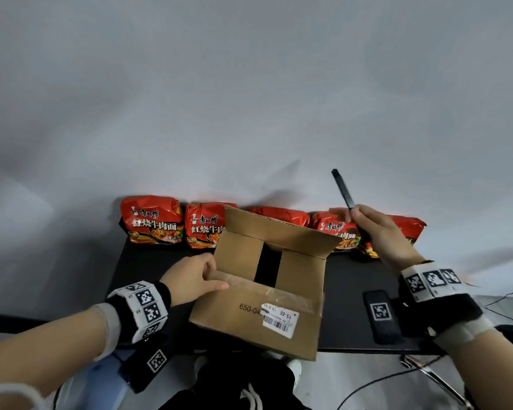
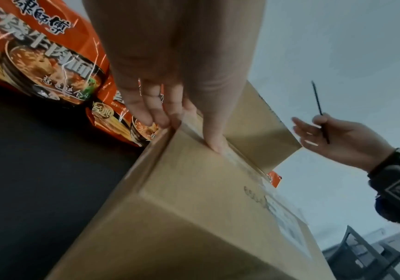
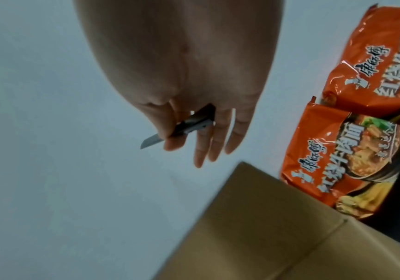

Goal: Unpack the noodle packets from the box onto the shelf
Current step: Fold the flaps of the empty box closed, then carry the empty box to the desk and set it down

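A brown cardboard box [image 1: 258, 315] sits on the black shelf top [image 1: 148, 261], its near corner past the front edge. Its far flap stands up; the two inner flaps lie folded with a dark gap between them. My left hand [image 1: 218, 273] holds the box's near left corner, thumb on the taped near flap [image 2: 215, 145], fingers down the side. My right hand [image 1: 347, 214] is raised beyond the far flap and pinches a black utility knife [image 1: 342, 189] with its blade [image 3: 149, 143] out. Several red noodle packets [image 1: 151, 220] stand in a row against the wall.
A white wall [image 1: 249, 99] rises right behind the packets. A black block with a square marker [image 1: 382, 315] lies on the top, right of the box. Cables [image 1: 397, 380] and a metal frame [image 1: 436, 377] are on the floor at lower right.
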Available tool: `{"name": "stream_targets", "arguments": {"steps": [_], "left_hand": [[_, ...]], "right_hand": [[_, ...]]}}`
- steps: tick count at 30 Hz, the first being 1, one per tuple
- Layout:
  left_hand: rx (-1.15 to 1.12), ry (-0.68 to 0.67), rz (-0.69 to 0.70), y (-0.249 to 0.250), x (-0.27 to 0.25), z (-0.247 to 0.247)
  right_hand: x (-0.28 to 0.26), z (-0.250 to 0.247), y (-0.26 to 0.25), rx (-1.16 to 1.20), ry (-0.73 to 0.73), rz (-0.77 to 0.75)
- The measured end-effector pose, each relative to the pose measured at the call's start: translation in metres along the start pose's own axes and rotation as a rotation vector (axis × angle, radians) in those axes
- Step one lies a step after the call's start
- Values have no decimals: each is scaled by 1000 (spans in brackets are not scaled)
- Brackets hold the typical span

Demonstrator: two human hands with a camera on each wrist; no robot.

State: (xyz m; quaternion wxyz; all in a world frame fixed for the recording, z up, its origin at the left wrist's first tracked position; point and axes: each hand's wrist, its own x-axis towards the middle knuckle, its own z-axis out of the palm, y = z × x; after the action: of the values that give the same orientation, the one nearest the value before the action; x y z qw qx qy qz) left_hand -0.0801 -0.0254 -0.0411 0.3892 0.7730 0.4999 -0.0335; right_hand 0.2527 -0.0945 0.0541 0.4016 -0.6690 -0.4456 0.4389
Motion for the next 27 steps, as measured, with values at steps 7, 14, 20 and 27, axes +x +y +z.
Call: {"name": "stream_targets", "arguments": {"steps": [7, 14, 20, 27], "left_hand": [[-129, 108, -136, -4, 15, 2], [-204, -186, 157, -6, 5, 10], [-380, -108, 66, -5, 0, 13], [-695, 15, -46, 13, -37, 46]], "right_hand": [[-5, 46, 39, 13, -315, 357], [-36, 88, 88, -211, 227, 261], [-54, 108, 109, 78, 488, 566], [-63, 108, 116, 378, 375, 569]]}}
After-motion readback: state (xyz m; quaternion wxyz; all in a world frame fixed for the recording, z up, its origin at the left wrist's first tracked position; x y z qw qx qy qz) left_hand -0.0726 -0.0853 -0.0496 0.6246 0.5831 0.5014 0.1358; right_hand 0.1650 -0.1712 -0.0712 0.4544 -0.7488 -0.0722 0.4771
